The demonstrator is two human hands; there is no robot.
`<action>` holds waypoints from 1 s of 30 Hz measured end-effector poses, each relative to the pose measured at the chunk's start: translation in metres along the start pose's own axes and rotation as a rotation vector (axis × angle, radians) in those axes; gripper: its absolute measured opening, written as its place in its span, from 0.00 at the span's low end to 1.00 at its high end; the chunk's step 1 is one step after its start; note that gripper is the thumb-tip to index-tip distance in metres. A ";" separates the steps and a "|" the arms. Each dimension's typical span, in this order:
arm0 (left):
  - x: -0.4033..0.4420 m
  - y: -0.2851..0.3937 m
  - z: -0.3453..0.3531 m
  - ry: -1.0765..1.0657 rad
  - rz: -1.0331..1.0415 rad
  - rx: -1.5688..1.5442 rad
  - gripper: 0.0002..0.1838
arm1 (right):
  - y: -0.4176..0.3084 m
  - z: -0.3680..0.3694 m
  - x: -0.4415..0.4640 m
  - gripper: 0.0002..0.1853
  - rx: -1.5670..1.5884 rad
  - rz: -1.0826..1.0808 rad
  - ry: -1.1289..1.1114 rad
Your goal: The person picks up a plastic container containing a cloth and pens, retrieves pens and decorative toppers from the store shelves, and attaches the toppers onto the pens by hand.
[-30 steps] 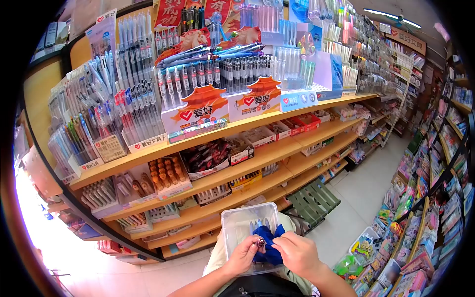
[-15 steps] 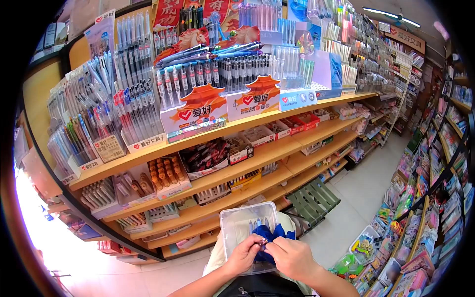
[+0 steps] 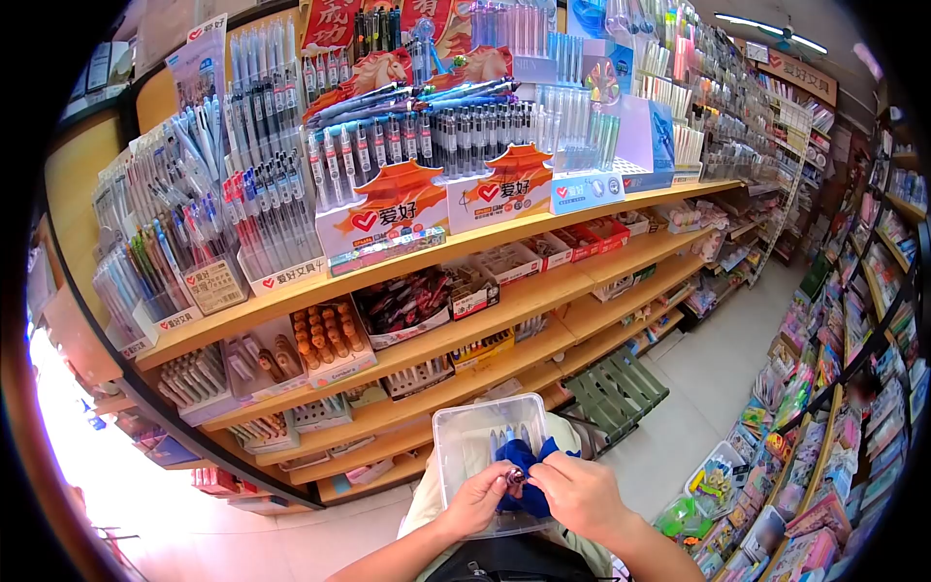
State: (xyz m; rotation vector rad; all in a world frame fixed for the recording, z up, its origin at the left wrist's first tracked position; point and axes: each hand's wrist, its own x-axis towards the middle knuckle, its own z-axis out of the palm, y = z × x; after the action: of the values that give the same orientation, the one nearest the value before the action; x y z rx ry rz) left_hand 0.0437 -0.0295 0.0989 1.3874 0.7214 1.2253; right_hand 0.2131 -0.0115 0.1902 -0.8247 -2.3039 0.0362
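My left hand (image 3: 480, 498) is closed with thumb and fingertips on a small, dark, shiny piece with a round end (image 3: 515, 476); its kind is too small to make out. A dark blue cloth (image 3: 517, 454) bunches behind and below the fingers. Part of this cloth is pinched by my right hand (image 3: 582, 495), just right of the small piece. Both hands are over a clear plastic box (image 3: 448, 438) resting on my lap. Several light blue pens (image 3: 502, 436) lie in the box at its far end, partly covered by the cloth.
A wooden shelf unit (image 3: 543, 233) in front carries pen displays and boxes of stationery. A green folding stool (image 3: 618, 393) stands right of the box. Racks of packaged goods (image 3: 815, 446) line the right side, with a tiled aisle (image 3: 718, 339) between.
My hands have drawn slightly apart, and the round end of the small piece now shows more. The cloth has shifted a little with my right hand.
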 end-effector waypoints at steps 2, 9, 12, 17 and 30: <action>0.000 -0.001 0.000 -0.007 0.001 0.012 0.12 | -0.001 0.001 0.001 0.06 -0.017 -0.028 -0.009; -0.002 -0.003 0.000 0.003 -0.024 0.032 0.09 | -0.007 -0.001 -0.001 0.04 -0.089 -0.085 -0.068; -0.001 -0.004 0.001 0.019 0.003 0.031 0.08 | -0.007 0.000 -0.002 0.05 -0.031 -0.072 -0.034; 0.000 0.003 0.001 0.027 0.009 0.075 0.09 | -0.009 -0.006 0.005 0.06 0.097 -0.017 0.125; -0.002 -0.003 -0.001 -0.010 -0.001 -0.005 0.12 | -0.007 -0.001 -0.001 0.08 -0.029 -0.049 -0.039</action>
State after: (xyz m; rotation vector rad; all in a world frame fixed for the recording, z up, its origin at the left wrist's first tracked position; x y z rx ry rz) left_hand 0.0429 -0.0304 0.0950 1.3885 0.7113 1.2179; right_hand 0.2104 -0.0181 0.1922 -0.7879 -2.3652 -0.0026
